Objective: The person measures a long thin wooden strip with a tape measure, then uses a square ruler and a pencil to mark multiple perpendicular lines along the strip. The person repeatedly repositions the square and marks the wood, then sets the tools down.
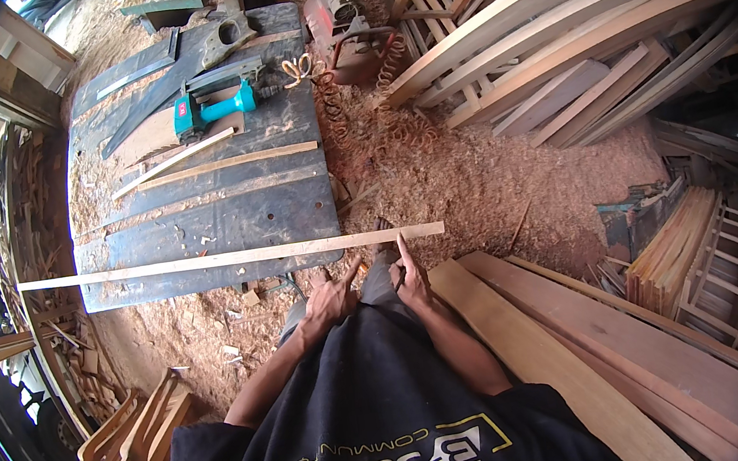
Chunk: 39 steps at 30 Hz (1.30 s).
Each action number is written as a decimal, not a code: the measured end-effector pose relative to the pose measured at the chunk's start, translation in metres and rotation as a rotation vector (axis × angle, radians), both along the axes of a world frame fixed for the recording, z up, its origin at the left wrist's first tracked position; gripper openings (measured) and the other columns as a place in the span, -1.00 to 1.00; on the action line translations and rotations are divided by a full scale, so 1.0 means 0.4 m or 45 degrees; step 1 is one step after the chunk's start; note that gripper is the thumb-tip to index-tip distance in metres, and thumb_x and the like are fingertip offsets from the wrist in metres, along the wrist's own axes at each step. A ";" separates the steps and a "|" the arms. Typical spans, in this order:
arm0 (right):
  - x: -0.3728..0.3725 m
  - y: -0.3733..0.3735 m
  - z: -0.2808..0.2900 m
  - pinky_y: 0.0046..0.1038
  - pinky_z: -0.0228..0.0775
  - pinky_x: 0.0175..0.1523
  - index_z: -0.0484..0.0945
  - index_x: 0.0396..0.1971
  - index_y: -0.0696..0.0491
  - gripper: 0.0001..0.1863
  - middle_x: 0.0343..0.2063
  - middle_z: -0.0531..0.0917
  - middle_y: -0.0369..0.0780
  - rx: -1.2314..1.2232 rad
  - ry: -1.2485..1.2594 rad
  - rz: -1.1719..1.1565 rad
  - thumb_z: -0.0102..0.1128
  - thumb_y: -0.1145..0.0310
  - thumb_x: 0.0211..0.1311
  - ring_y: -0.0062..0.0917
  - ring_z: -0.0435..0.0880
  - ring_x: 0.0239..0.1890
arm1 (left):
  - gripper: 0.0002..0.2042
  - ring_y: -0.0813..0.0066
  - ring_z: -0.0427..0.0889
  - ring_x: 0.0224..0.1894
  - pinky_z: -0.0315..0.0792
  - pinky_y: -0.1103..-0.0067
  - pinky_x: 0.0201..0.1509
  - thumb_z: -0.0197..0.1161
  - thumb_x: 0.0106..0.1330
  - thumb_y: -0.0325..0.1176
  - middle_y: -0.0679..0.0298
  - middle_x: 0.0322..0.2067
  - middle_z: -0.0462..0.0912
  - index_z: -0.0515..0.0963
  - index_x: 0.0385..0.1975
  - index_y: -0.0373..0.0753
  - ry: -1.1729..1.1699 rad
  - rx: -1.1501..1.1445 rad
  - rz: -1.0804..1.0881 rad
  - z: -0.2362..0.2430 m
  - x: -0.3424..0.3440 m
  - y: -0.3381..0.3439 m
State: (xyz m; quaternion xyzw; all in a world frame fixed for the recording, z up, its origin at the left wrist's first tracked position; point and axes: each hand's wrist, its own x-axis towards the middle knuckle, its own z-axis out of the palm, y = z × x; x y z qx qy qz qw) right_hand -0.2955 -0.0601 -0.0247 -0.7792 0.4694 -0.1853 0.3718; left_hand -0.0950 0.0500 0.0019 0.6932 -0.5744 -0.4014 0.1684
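Observation:
A long pale wooden strip (279,252) lies level across the front of the dark, sawdust-marked work table (199,215), its right end overhanging the edge. My right hand (410,281) is below that end, index finger stretched up to touch or nearly touch the strip, other fingers curled. My left hand (330,301) is just below the table's near right corner, a finger pointing up-right short of the strip, the rest bent. I see nothing held in either. Farther back on the table lie a teal nail gun (213,111), a grey handsaw (223,40) and shorter strips (257,157).
A red compressor (332,16) with coiled hoses stands beyond the table. Stacked timber (548,30) fills the upper right. Long boards (578,333) lie close at my right. Wooden chair parts (118,450) sit at lower left, offcuts line the left wall, and shavings cover the floor (512,184).

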 end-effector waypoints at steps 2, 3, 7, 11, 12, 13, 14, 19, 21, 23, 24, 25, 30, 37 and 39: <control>0.002 -0.002 0.006 -0.22 0.56 -0.05 0.45 0.32 0.04 -0.47 -0.17 0.73 -0.05 -0.273 -0.188 0.079 0.06 0.45 0.33 -0.20 0.74 -0.13 | -0.42 -0.13 0.69 -0.40 0.57 0.05 -0.22 0.11 0.27 -0.29 -0.12 -0.40 0.69 0.32 0.36 -0.07 -0.009 0.134 -0.024 -0.024 -0.007 0.011; 0.000 -0.001 0.007 -0.24 0.56 -0.01 0.53 0.21 0.06 -0.56 -0.13 0.72 -0.02 -0.137 -0.130 0.133 0.06 0.45 0.33 -0.20 0.73 -0.08 | -0.49 -0.12 0.71 -0.35 0.59 0.07 -0.19 0.11 0.28 -0.27 -0.11 -0.34 0.71 0.45 0.29 -0.06 -0.014 0.198 -0.037 -0.042 -0.010 0.015; -0.026 0.014 -0.014 -0.26 0.55 0.08 0.73 -0.14 0.11 -0.74 -0.11 0.71 0.05 0.189 0.110 0.288 0.11 0.44 0.28 -0.13 0.71 -0.02 | -0.70 -0.05 0.71 -0.10 0.63 0.25 -0.04 0.03 0.38 -0.25 -0.05 -0.06 0.67 0.70 -0.05 0.09 -0.005 0.345 -0.418 -0.160 0.043 0.076; -0.034 0.029 -0.083 -0.24 0.55 0.07 0.73 -0.13 0.06 -0.72 -0.16 0.73 -0.02 0.136 0.223 0.263 0.12 0.45 0.22 -0.13 0.71 -0.08 | -0.73 -0.02 0.70 -0.14 0.60 0.29 -0.04 0.04 0.43 -0.20 -0.02 -0.21 0.70 0.68 -0.06 -0.02 0.195 0.255 -0.343 -0.296 0.083 0.136; -0.035 0.029 -0.099 -0.24 0.55 0.07 0.73 -0.12 0.05 -0.72 -0.18 0.74 -0.04 0.150 0.226 0.217 0.12 0.45 0.22 -0.13 0.71 -0.09 | -0.72 -0.02 0.70 -0.13 0.60 0.29 -0.04 0.03 0.44 -0.23 -0.02 -0.22 0.69 0.67 -0.04 -0.04 0.191 0.186 -0.381 -0.311 0.087 0.143; -0.036 0.029 -0.112 -0.24 0.55 0.08 0.73 -0.12 0.03 -0.71 -0.19 0.74 -0.05 0.213 0.310 0.148 0.12 0.45 0.22 -0.14 0.71 -0.10 | -0.71 -0.02 0.70 -0.13 0.59 0.28 -0.04 0.02 0.45 -0.25 -0.02 -0.22 0.69 0.67 -0.02 -0.07 0.146 0.166 -0.449 -0.316 0.089 0.146; -0.038 0.029 -0.121 -0.26 0.55 0.08 0.73 -0.09 0.02 -0.70 -0.21 0.74 -0.08 0.206 0.349 0.161 0.13 0.45 0.21 -0.15 0.71 -0.09 | -0.71 -0.01 0.70 -0.12 0.59 0.28 -0.04 0.00 0.45 -0.27 -0.03 -0.22 0.69 0.66 -0.01 -0.10 0.051 0.194 -0.551 -0.309 0.090 0.143; -0.043 0.035 -0.120 -0.26 0.46 0.23 0.70 -0.02 0.01 -0.64 -0.02 0.69 -0.08 0.245 0.450 0.185 0.09 0.46 0.21 -0.18 0.63 0.11 | -0.50 -0.01 0.71 -0.09 0.56 0.24 0.01 0.09 0.39 0.11 -0.06 -0.15 0.72 0.69 -0.09 -0.24 0.243 0.430 -0.140 -0.145 0.067 0.113; -0.042 0.037 -0.112 -0.26 0.41 0.28 0.69 0.00 0.01 -0.60 0.04 0.67 -0.06 0.288 0.487 0.179 0.06 0.50 0.18 -0.18 0.59 0.17 | -0.45 -0.03 0.70 -0.05 0.54 0.22 0.04 0.07 0.34 0.18 -0.06 -0.11 0.72 0.68 -0.06 -0.20 0.281 0.630 0.043 -0.078 0.066 0.095; -0.042 0.038 -0.107 -0.27 0.37 0.33 0.68 0.03 0.04 -0.55 0.07 0.65 -0.05 0.331 0.503 0.164 0.02 0.55 0.14 -0.17 0.56 0.20 | -0.47 -0.06 0.66 0.01 0.52 0.20 0.08 0.03 0.30 0.13 -0.05 -0.06 0.71 0.62 0.05 -0.11 0.176 0.701 0.020 -0.040 0.067 0.083; -0.042 0.037 -0.105 -0.27 0.36 0.33 0.68 0.03 0.05 -0.53 0.06 0.65 -0.05 0.321 0.452 0.179 0.00 0.56 0.11 -0.17 0.56 0.20 | -0.47 -0.05 0.67 0.01 0.52 0.20 0.08 0.03 0.30 0.13 -0.08 -0.07 0.70 0.63 0.05 -0.11 0.155 0.719 0.007 -0.033 0.068 0.079; -0.043 0.037 -0.105 -0.28 0.36 0.34 0.67 0.04 0.06 -0.51 0.05 0.66 -0.05 0.322 0.443 0.180 -0.03 0.58 0.09 -0.17 0.57 0.20 | -0.47 -0.05 0.67 0.00 0.52 0.20 0.08 0.02 0.31 0.14 -0.10 -0.07 0.70 0.63 0.04 -0.11 0.132 0.737 -0.007 -0.034 0.070 0.076; -0.048 0.036 -0.106 -0.31 0.42 0.28 0.67 0.03 0.09 -0.45 0.00 0.69 -0.06 0.342 0.414 0.143 -0.09 0.62 0.02 -0.24 0.64 0.12 | -0.44 -0.04 0.70 -0.04 0.53 0.18 0.05 0.02 0.30 0.19 -0.13 -0.12 0.70 0.63 0.03 -0.14 0.053 0.773 -0.007 -0.074 0.065 0.087; -0.055 0.037 -0.115 -0.35 0.50 0.17 0.66 0.05 0.07 -0.46 -0.15 0.77 -0.14 0.400 0.382 0.063 -0.06 0.63 0.03 -0.31 0.72 -0.01 | -0.41 -0.03 0.71 -0.07 0.54 0.18 0.04 0.05 0.28 0.22 -0.11 -0.17 0.73 0.66 -0.02 -0.18 0.096 0.628 -0.115 -0.119 0.075 0.107; -0.057 0.038 -0.120 -0.35 0.51 0.16 0.66 0.05 0.06 -0.47 -0.17 0.78 -0.15 0.414 0.366 0.032 -0.04 0.62 0.05 -0.31 0.73 -0.03 | -0.40 -0.02 0.72 -0.08 0.54 0.18 0.03 0.07 0.25 0.24 -0.09 -0.18 0.73 0.68 -0.06 -0.18 0.090 0.631 -0.074 -0.138 0.074 0.117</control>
